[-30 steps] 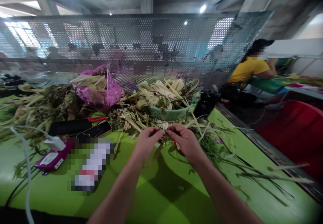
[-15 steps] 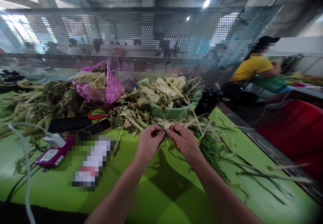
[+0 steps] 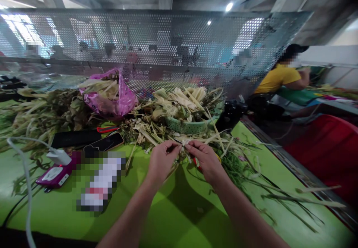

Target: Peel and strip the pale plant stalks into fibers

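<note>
My left hand [image 3: 162, 160] and my right hand [image 3: 205, 159] meet over the green table [image 3: 173, 222], thumbs and fingertips pinched together. Between them is a small pale piece of dried husk [image 3: 184, 143]; its exact shape is too small to make out. Both hands are closed on it from either side. Partly hidden behind my right hand lies a red and yellow handle [image 3: 197, 162], perhaps of scissors. Just beyond my fingers stands a green perforated basket [image 3: 187, 126] heaped with dried husks [image 3: 181, 100]. Green feathery sprigs [image 3: 235, 166] lie right of my right hand.
A pink plastic bag [image 3: 124, 95] of husks stands at back left beside dried plants [image 3: 50, 110]. Phones [image 3: 104, 143], a purple power strip [image 3: 54, 175] and a white cable [image 3: 26, 181] lie left. A black bottle [image 3: 231, 115] stands right; a person [image 3: 279, 76] sits beyond.
The pale husk piece now spreads a little more at the fingertips. My hands stay in nearly the same place, and the view has shifted slightly.
</note>
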`<act>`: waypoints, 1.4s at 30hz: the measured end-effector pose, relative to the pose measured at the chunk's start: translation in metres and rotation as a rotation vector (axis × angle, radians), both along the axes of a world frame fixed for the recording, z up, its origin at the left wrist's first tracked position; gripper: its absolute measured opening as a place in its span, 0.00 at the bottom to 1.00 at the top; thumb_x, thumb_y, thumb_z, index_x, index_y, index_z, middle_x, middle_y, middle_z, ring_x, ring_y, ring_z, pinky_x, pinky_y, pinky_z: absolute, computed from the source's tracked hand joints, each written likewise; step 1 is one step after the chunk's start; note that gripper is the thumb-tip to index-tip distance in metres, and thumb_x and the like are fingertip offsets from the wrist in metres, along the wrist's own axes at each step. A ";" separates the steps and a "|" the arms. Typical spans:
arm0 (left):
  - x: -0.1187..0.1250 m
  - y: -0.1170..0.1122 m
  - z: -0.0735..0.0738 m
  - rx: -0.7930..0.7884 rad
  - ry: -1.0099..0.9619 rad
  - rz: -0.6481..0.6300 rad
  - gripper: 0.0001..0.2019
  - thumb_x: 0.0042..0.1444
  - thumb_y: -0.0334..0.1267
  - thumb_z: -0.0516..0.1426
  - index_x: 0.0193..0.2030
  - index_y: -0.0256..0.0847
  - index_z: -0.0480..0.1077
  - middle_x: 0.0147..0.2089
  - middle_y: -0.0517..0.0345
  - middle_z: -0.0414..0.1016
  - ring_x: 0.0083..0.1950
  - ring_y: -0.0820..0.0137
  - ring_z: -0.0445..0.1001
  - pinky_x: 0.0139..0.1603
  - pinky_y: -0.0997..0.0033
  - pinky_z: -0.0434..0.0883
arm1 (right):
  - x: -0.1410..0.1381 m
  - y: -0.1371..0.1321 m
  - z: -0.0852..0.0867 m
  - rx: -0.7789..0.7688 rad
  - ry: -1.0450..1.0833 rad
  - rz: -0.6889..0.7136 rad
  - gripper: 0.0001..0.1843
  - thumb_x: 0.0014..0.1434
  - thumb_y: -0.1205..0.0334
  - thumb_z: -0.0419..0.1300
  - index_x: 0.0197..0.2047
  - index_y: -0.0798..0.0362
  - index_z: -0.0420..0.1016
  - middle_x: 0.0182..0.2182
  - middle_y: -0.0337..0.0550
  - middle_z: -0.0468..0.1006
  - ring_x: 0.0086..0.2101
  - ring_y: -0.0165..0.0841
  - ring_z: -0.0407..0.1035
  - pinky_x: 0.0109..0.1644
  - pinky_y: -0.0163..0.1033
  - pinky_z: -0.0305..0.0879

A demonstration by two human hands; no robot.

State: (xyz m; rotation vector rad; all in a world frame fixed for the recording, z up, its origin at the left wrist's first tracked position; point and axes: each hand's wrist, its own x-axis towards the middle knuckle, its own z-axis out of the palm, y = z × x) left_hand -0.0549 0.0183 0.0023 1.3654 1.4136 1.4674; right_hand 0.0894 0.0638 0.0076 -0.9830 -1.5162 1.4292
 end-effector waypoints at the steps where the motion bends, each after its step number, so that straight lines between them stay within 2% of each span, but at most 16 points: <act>1: 0.000 0.000 0.000 0.012 0.033 0.019 0.08 0.53 0.39 0.57 0.34 0.38 0.76 0.33 0.56 0.77 0.34 0.70 0.71 0.37 0.72 0.66 | 0.000 0.001 -0.002 -0.007 -0.002 0.006 0.18 0.50 0.46 0.63 0.26 0.53 0.69 0.21 0.36 0.63 0.23 0.27 0.55 0.26 0.34 0.51; 5: 0.000 0.000 0.001 0.057 0.151 0.079 0.06 0.52 0.36 0.57 0.34 0.40 0.75 0.34 0.56 0.77 0.35 0.70 0.72 0.38 0.71 0.66 | 0.000 0.003 -0.005 -0.023 0.004 0.021 0.21 0.48 0.42 0.62 0.26 0.53 0.68 0.22 0.36 0.65 0.23 0.28 0.56 0.27 0.35 0.53; 10: 0.002 -0.002 0.002 0.195 0.229 0.104 0.05 0.52 0.31 0.56 0.33 0.41 0.74 0.35 0.56 0.75 0.38 0.69 0.71 0.41 0.71 0.66 | -0.003 0.001 -0.002 -0.015 0.004 0.048 0.21 0.48 0.43 0.63 0.23 0.53 0.66 0.20 0.35 0.60 0.22 0.27 0.52 0.26 0.34 0.52; 14: 0.005 -0.001 0.001 0.246 0.100 0.011 0.04 0.53 0.32 0.56 0.32 0.39 0.73 0.37 0.55 0.73 0.38 0.70 0.70 0.39 0.74 0.65 | -0.004 -0.001 -0.003 -0.033 0.028 0.038 0.20 0.47 0.46 0.64 0.21 0.53 0.65 0.19 0.34 0.59 0.22 0.26 0.50 0.25 0.33 0.48; 17: 0.007 0.000 0.000 0.163 -0.024 -0.063 0.04 0.54 0.34 0.57 0.33 0.38 0.72 0.34 0.56 0.73 0.36 0.72 0.69 0.37 0.75 0.64 | -0.004 0.000 -0.007 -0.074 0.046 0.019 0.18 0.48 0.48 0.64 0.23 0.53 0.67 0.20 0.35 0.60 0.22 0.27 0.51 0.25 0.33 0.47; 20: 0.007 0.001 -0.003 0.080 -0.100 -0.066 0.05 0.55 0.37 0.56 0.34 0.38 0.70 0.30 0.59 0.70 0.32 0.73 0.65 0.33 0.76 0.63 | -0.004 0.002 -0.010 -0.074 0.021 0.030 0.17 0.50 0.49 0.63 0.23 0.54 0.67 0.20 0.35 0.60 0.22 0.27 0.52 0.25 0.33 0.48; 23: 0.003 0.003 -0.006 0.083 -0.078 -0.034 0.05 0.55 0.37 0.55 0.32 0.38 0.68 0.29 0.61 0.69 0.31 0.74 0.64 0.33 0.76 0.61 | -0.001 0.005 -0.008 0.015 -0.095 0.087 0.14 0.52 0.51 0.61 0.26 0.54 0.71 0.21 0.36 0.64 0.24 0.27 0.55 0.28 0.33 0.51; 27: -0.002 0.005 -0.010 0.089 0.039 -0.019 0.05 0.56 0.35 0.54 0.31 0.39 0.68 0.31 0.60 0.71 0.33 0.74 0.66 0.36 0.76 0.62 | 0.011 0.009 -0.001 0.234 -0.385 0.174 0.07 0.52 0.59 0.59 0.30 0.52 0.76 0.25 0.39 0.73 0.29 0.32 0.63 0.34 0.36 0.56; 31: -0.007 0.007 -0.014 0.033 0.105 -0.060 0.04 0.55 0.35 0.54 0.32 0.39 0.69 0.31 0.60 0.73 0.33 0.73 0.68 0.36 0.75 0.63 | 0.025 0.011 0.005 0.410 -0.660 0.085 0.06 0.52 0.60 0.59 0.28 0.50 0.76 0.24 0.38 0.74 0.27 0.32 0.65 0.31 0.35 0.55; 37: -0.007 0.011 -0.021 -0.061 0.117 -0.087 0.05 0.49 0.31 0.55 0.34 0.38 0.71 0.31 0.59 0.74 0.32 0.73 0.70 0.35 0.74 0.65 | 0.026 0.006 0.015 0.560 -0.598 0.022 0.08 0.56 0.59 0.57 0.32 0.52 0.75 0.30 0.40 0.76 0.32 0.33 0.68 0.36 0.35 0.59; 42: -0.005 0.015 -0.025 -0.114 0.058 -0.144 0.05 0.45 0.31 0.59 0.32 0.37 0.69 0.29 0.59 0.73 0.30 0.73 0.69 0.32 0.74 0.65 | 0.019 0.000 0.018 0.596 -0.587 0.019 0.05 0.56 0.61 0.58 0.31 0.52 0.74 0.29 0.39 0.75 0.30 0.31 0.67 0.35 0.35 0.58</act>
